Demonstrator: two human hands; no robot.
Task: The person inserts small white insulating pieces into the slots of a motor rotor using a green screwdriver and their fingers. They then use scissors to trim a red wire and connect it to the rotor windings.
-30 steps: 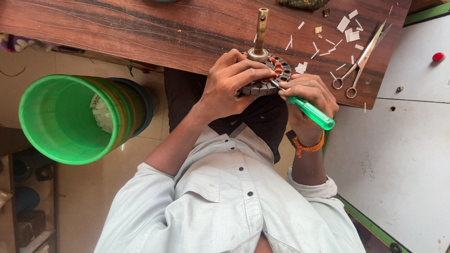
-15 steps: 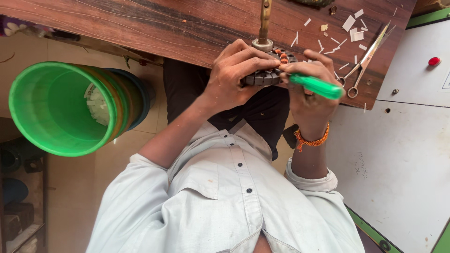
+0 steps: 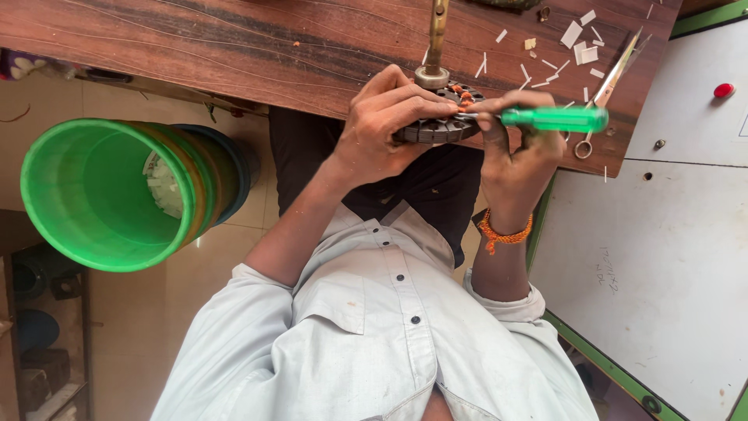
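My left hand (image 3: 382,129) grips a round, dark motor stator (image 3: 436,129) with copper windings, held at the near edge of the wooden table (image 3: 234,47). A brass-coloured shaft (image 3: 435,39) stands up from its middle. My right hand (image 3: 518,160), with an orange thread band on the wrist, holds a green-handled screwdriver (image 3: 555,118). The screwdriver lies level, and its metal tip points left into the top of the stator.
Scissors (image 3: 608,86) and several white paper scraps (image 3: 580,35) lie on the table's right end. A stack of buckets, green outermost (image 3: 101,195), stands on the floor at left. A white panel (image 3: 662,234) with a red button (image 3: 723,90) is at right.
The screwdriver has swung from slanting down to the right to lying level, with its tip now at the stator's top. Both hands have shifted slightly on the stator.
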